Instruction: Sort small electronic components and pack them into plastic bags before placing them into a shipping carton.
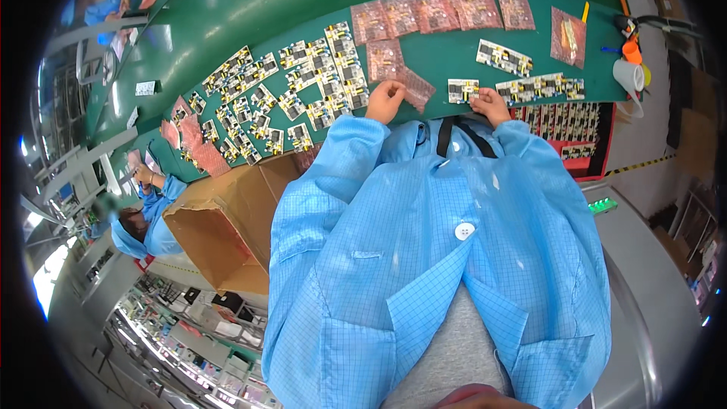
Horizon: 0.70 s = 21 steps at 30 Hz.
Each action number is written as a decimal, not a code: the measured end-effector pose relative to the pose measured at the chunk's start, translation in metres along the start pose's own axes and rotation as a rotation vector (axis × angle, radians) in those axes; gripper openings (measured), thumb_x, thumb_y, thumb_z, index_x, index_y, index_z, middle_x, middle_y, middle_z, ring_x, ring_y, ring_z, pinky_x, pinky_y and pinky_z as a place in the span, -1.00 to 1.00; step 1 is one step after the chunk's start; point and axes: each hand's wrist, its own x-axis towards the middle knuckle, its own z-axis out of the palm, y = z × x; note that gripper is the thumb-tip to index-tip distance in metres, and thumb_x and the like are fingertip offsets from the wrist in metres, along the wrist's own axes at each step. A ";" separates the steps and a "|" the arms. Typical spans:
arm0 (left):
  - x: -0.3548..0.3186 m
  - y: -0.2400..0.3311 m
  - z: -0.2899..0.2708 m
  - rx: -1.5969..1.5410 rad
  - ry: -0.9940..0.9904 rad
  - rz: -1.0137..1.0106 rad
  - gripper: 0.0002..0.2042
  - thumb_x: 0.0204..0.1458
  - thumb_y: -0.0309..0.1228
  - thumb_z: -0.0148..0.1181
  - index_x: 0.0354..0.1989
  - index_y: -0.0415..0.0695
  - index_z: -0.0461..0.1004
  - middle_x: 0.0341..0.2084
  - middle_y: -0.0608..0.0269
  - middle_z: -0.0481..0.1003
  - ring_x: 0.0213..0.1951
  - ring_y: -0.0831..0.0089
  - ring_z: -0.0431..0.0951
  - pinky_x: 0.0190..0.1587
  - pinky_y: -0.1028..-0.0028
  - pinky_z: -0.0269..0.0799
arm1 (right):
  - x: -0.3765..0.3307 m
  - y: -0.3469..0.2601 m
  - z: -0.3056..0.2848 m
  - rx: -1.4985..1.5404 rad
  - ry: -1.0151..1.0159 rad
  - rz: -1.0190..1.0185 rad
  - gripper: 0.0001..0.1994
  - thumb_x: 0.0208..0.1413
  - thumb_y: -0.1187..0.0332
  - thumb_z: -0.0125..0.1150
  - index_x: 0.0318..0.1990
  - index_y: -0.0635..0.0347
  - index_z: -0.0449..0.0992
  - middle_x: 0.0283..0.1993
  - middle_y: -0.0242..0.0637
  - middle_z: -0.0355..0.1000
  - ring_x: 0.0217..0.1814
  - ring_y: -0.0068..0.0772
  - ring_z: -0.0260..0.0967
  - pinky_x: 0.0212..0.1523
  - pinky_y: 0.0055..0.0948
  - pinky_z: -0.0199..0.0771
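Note:
At the near edge of the green bench, my left hand [385, 103] is closed, its fingertips pinching the edge of a pink bubble-wrap bag [416, 89]. Further to the right, my right hand [492, 107] has its thumb and fingers closed on the right end of a small white circuit board [460, 91] with dark and yellow parts. The board lies apart from the bag, a short gap to its right. Just beyond my left hand is a filled pink bubble-wrap bag [384, 56]. A row of joined circuit boards [536, 88] lies right of my right hand.
Many loose boards [303, 76] cover the bench to the left. Filled pink bags [435, 12] line the back. A white cup [628, 74] stands at the right end. Below the bench are a red tray of boards [564, 125] and a cardboard box [219, 220]. A co-worker [151, 220] sits at left.

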 end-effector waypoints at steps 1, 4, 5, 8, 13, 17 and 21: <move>-0.002 -0.006 0.002 0.055 -0.004 -0.083 -0.89 0.04 -0.46 0.08 -0.30 -0.19 0.45 -0.50 0.36 0.46 -0.45 0.63 0.43 -0.46 0.57 0.39 | 0.001 -0.001 -0.004 0.037 -0.030 -0.017 -0.69 0.00 0.47 0.24 -0.09 0.22 0.32 -0.23 -0.32 0.44 -0.22 -0.54 0.41 -0.24 -0.57 0.44; -0.015 -0.022 0.004 0.060 0.034 -0.162 -0.87 -0.02 -0.46 0.11 -0.31 -0.21 0.45 -0.53 0.27 0.46 -0.45 0.51 0.47 -0.37 0.54 0.40 | -0.002 -0.001 -0.007 0.005 -0.038 -0.021 -0.67 0.01 0.47 0.23 -0.07 0.25 0.31 -0.22 -0.31 0.44 -0.20 -0.52 0.40 -0.23 -0.56 0.43; -0.019 -0.022 0.004 0.041 0.045 -0.189 -0.85 -0.01 -0.45 0.11 -0.27 -0.20 0.44 -0.52 0.28 0.47 -0.45 0.52 0.46 -0.37 0.55 0.41 | -0.002 0.001 -0.008 -0.003 -0.051 -0.036 -0.65 -0.01 0.48 0.25 -0.06 0.26 0.31 -0.21 -0.28 0.44 -0.20 -0.50 0.40 -0.24 -0.55 0.44; -0.028 -0.016 0.011 -0.153 0.045 -0.305 -0.81 0.04 -0.49 0.05 -0.16 -0.23 0.42 -0.40 0.22 0.52 -0.39 0.52 0.50 -0.37 0.55 0.44 | -0.002 0.004 -0.015 -0.007 -0.077 -0.045 -0.62 -0.03 0.48 0.27 -0.05 0.28 0.30 -0.20 -0.25 0.43 -0.20 -0.48 0.41 -0.26 -0.54 0.45; -0.039 0.027 0.028 -0.445 0.069 -0.260 -0.76 0.08 -0.55 0.00 -0.07 -0.28 0.38 -0.25 0.19 0.54 -0.29 0.50 0.53 -0.37 0.55 0.47 | 0.005 0.010 -0.022 0.000 -0.087 -0.067 -0.61 -0.03 0.47 0.27 -0.04 0.29 0.30 -0.20 -0.24 0.43 -0.20 -0.48 0.41 -0.26 -0.53 0.46; -0.054 0.097 0.028 0.213 0.002 -0.205 -0.81 0.02 -0.39 0.08 -0.26 -0.24 0.47 -0.46 0.21 0.57 -0.39 0.40 0.58 -0.35 0.44 0.49 | 0.008 0.002 -0.023 -0.048 -0.109 -0.029 -0.62 -0.04 0.46 0.27 -0.05 0.28 0.31 -0.21 -0.26 0.44 -0.21 -0.49 0.40 -0.26 -0.53 0.45; -0.055 0.148 0.020 1.006 -0.068 -0.122 -0.77 -0.09 -0.29 0.09 -0.59 -0.20 0.52 -0.71 0.21 0.51 -0.55 0.21 0.56 -0.38 0.27 0.49 | 0.009 -0.003 -0.024 -0.106 -0.123 -0.028 -0.63 0.00 0.47 0.22 -0.03 0.26 0.30 -0.22 -0.32 0.45 -0.20 -0.51 0.40 -0.24 -0.53 0.40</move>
